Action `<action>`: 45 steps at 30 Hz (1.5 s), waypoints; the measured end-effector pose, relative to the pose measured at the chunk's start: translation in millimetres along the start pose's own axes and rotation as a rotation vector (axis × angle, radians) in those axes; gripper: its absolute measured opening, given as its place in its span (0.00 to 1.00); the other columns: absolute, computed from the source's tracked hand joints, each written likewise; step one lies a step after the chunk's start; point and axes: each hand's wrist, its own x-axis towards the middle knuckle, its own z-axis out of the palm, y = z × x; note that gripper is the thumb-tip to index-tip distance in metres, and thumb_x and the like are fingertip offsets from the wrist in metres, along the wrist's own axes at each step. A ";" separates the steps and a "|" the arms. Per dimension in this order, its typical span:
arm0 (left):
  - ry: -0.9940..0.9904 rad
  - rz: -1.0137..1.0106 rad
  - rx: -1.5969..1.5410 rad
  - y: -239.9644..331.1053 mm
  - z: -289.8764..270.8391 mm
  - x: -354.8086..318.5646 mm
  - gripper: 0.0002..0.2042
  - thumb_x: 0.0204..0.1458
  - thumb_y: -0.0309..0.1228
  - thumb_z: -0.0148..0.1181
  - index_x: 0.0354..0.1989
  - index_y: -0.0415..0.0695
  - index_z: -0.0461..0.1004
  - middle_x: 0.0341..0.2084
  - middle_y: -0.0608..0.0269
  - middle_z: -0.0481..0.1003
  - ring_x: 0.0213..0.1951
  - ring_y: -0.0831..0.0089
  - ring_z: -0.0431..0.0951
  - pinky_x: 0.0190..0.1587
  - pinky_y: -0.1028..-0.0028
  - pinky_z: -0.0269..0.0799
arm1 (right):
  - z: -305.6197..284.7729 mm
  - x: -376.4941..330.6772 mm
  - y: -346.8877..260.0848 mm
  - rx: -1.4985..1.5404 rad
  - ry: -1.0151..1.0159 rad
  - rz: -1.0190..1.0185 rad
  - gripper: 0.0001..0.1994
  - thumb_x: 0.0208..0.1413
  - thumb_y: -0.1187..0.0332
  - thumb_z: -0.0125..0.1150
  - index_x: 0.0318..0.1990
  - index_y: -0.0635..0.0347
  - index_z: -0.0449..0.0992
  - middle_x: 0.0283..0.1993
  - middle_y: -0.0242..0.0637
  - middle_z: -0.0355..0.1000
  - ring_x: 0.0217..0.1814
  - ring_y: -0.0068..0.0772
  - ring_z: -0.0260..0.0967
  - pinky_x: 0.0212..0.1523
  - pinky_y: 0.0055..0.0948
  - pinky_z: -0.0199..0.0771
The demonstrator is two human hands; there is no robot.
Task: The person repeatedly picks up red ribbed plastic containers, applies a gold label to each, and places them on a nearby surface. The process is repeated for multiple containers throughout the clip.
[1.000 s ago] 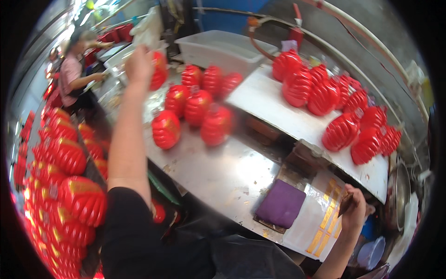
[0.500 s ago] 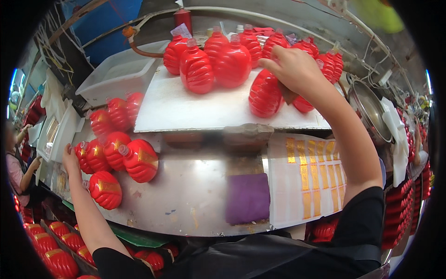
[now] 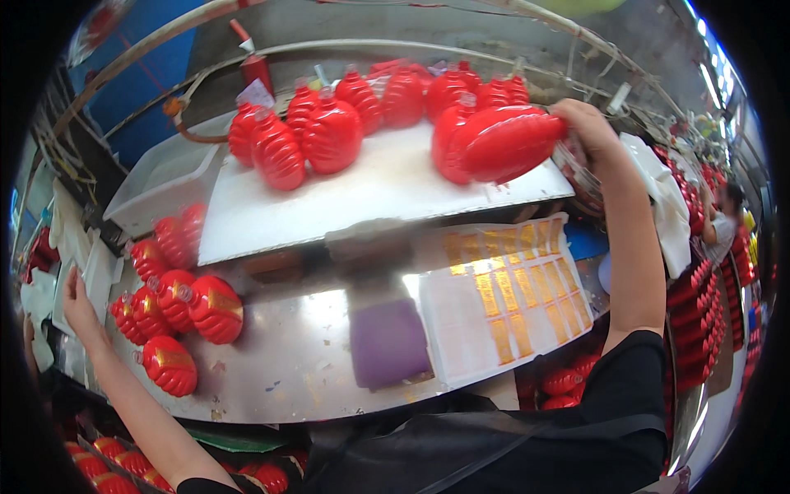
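Observation:
My right hand [image 3: 588,132] is closed on the neck end of a red plastic bottle [image 3: 512,145]. That ribbed, translucent bottle lies tilted sideways above the white board [image 3: 288,218], overlapping an upright red bottle [image 3: 448,140] behind it. My left hand [image 3: 80,311] is raised at the left side of the metal table [image 3: 309,379], its fingers loosely apart with nothing visible in them. Beside it stands a cluster of red bottles with gold labels, the nearest being a gold-labelled bottle [image 3: 169,365] at the front. Several more red bottles [image 3: 332,136] stand on the board's far side.
A sheet of gold labels [image 3: 461,329] lies on the table's right, next to a purple cloth [image 3: 388,344]. Behind the bottles on the left is a clear plastic tub [image 3: 164,177]. Crates of red bottles [image 3: 103,461] sit below the table. A person [image 3: 724,222] is far right.
My right hand has moved right, lifting a red bottle and tipping it sideways. My left hand has drawn away from the labelled bottles. The whole view has shifted to the right.

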 end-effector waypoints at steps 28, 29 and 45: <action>-1.060 -0.326 -0.599 302.1 216.9 -390.8 0.10 0.63 0.24 0.61 0.51 0.38 0.80 0.42 0.61 0.83 0.46 0.76 0.80 0.54 0.74 0.72 | -172.9 62.0 183.9 -0.987 0.340 0.211 0.24 0.53 0.55 0.70 0.49 0.67 0.82 0.48 0.59 0.82 0.52 0.57 0.82 0.55 0.49 0.81; -1.060 -0.333 -0.607 301.7 215.9 -392.0 0.10 0.63 0.23 0.60 0.51 0.39 0.79 0.42 0.61 0.83 0.46 0.76 0.80 0.54 0.74 0.72 | -175.6 63.7 182.3 -0.987 0.290 0.225 0.25 0.51 0.55 0.72 0.49 0.68 0.83 0.49 0.59 0.82 0.53 0.56 0.82 0.55 0.48 0.81; -1.072 -0.197 -0.441 292.3 175.2 -393.4 0.11 0.61 0.24 0.60 0.48 0.34 0.81 0.44 0.61 0.83 0.48 0.73 0.81 0.55 0.72 0.74 | -214.8 93.7 243.2 0.120 0.678 0.142 0.15 0.58 0.58 0.64 0.33 0.63 0.83 0.29 0.38 0.78 0.30 0.31 0.76 0.30 0.35 0.74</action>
